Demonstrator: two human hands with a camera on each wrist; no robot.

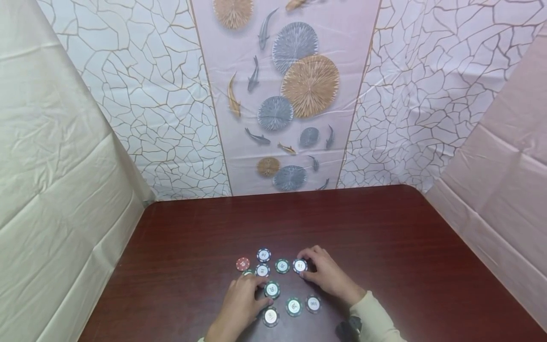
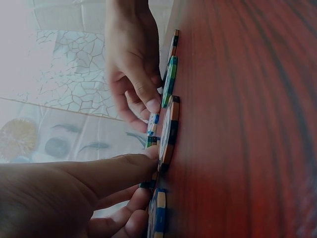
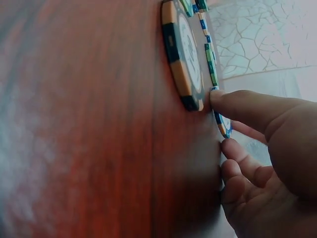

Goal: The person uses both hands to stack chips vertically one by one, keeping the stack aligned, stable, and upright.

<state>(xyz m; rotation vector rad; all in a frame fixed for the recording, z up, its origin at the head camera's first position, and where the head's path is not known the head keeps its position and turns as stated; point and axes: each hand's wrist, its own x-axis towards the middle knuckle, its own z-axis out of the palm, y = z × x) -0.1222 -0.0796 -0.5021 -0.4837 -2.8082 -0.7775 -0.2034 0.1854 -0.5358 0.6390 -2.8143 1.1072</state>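
Note:
Several poker chips lie flat on the table. My left hand has thumb and forefinger at opposite edges of a green poker chip, gripping it against the tabletop. Farther right, my right hand pinches a blue-edged poker chip marked 10. Another green chip sits just left of that one. Partly hidden by the left fingers is one more green-edged chip. In the right wrist view, the right thumb touches the rim of the blue-edged chip.
Beyond the left hand lie a red chip and two blue-edged chips, one far, one nearer. Closer to me are a dark chip, a green chip and a grey-black chip. Cloth walls surround the brown table.

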